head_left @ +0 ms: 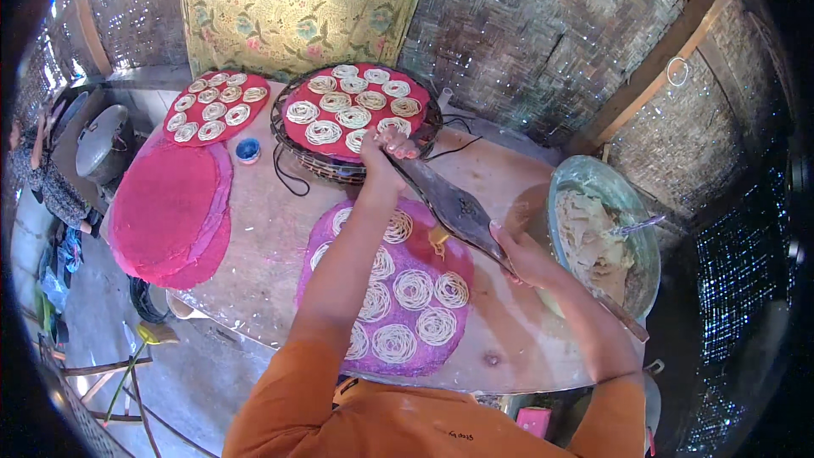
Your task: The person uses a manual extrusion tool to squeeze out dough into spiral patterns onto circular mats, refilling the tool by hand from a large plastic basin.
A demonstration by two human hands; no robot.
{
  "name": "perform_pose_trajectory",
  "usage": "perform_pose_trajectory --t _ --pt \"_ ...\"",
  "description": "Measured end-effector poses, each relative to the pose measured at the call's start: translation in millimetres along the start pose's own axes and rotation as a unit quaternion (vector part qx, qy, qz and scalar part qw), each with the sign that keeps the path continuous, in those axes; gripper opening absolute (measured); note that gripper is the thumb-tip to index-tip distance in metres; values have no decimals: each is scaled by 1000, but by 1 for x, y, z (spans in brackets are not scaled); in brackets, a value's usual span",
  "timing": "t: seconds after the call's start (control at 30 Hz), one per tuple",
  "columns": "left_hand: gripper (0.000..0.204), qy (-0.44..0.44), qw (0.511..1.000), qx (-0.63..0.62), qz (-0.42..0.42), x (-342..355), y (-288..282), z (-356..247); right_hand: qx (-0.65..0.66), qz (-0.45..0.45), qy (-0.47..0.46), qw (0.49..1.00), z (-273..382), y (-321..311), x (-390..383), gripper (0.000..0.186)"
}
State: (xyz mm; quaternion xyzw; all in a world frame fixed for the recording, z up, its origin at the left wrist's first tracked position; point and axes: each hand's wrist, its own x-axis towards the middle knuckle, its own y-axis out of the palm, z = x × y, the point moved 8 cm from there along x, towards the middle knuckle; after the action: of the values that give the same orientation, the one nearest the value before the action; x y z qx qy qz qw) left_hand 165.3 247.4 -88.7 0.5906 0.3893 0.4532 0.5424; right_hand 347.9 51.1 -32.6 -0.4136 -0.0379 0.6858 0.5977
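Fingers (412, 153), left hand (378, 149) and right hand (524, 257), curled round dark, flat, tapered tool (449, 199) above stringy coils (413, 289).

Long dark tool (448, 202), perhaps wooden, held slantwise above the purple mat (426, 258).

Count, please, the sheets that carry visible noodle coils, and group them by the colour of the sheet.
Red sheets: 2
Purple sheet: 1
Total: 3
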Motion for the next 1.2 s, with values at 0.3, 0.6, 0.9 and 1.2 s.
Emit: perform_pose_trajectory --t 0.3,0.6,0.9,1.2 --pt "38 17 999 -21 -24 -8 4 4 -58 -25 -20 998 1 -22 -6 59" --pt "34 7 999 33 -4 -17 16 -15 -33 -31 -67 997 11 -3 -12 60" --pt "35 25 998 49 -36 1 -11 20 -169 -142 -40 975 -13 -31 -1 64" --pt "48 -56 970 201 -126 -18 -14 43 -134 -172 -62 974 -23 -40 -9 56"
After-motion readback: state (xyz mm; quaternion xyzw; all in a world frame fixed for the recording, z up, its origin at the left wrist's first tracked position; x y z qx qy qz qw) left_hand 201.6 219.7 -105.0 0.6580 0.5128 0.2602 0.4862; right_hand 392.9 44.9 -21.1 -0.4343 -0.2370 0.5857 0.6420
